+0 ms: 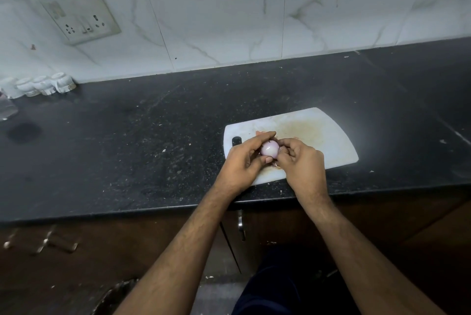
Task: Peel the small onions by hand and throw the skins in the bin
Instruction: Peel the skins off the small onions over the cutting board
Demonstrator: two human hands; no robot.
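1 head-worn wide-angle view, looking forward and down, close over the countertop (153, 136) — tiled wall (229, 21) behind

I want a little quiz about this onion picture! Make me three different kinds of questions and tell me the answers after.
1. True or false: the onion is lying alone on the board.
2. Which hands hold the onion? A) only the left hand B) only the right hand C) both
3. Fill in: the board lies on a black ____.

Key:
1. False; it is held above the board.
2. C
3. counter
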